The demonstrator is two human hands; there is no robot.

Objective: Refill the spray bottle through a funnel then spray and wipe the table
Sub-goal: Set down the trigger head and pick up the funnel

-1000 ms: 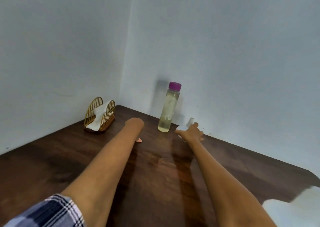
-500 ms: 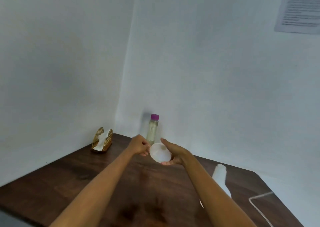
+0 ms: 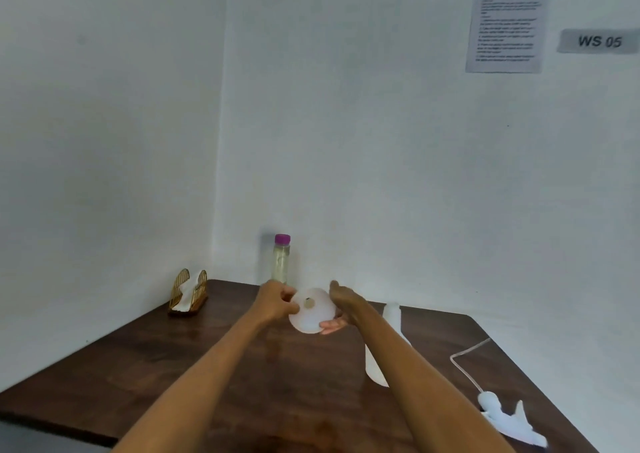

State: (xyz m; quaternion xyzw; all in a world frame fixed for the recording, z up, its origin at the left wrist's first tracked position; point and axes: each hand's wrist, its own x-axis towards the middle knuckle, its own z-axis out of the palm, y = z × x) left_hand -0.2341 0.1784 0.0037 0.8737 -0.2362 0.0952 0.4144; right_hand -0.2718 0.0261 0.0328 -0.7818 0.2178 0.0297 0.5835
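Table (image 3: pixel 173 366) of dark wood, filling the lower half of the frame below pale walls. Right of centre, partly hidden behind the right forearm: spray bottle (image 3: pixel 391 317), white, upright, neck open, so ready to take a spout. Centre, against the wall: refill bottle (image 3: pixel 281 262) with pale liquid, purple cap on. Lower right: spray head (image 3: pixel 509 421) lying on the wood with its tube trailing up-frame, well apart from the spray bottle. Left of centre: napkin holder (image 3: pixel 188 291) with white napkins, for wiping later.

Held above the table at centre frame, just in front of the refill bottle: funnel (image 3: pixel 313 310), white, wide mouth turned toward the camera, spout hole visible. Left hand (image 3: pixel 275 302) pinches the funnel's left rim with curled fingers. Right hand (image 3: pixel 341 309) cradles the right and lower edge, fingers curled beneath, thumb raised.

Likely step: seating the funnel. Turn the spout downward first, then carry it right-frame to the open neck. Keep one hand on the rim and free the other to steady the light, probably empty spray bottle. Lower straight, seat fully, check for lean before uncapping the refill bottle. Mind the forearm brushing the spray bottle over.
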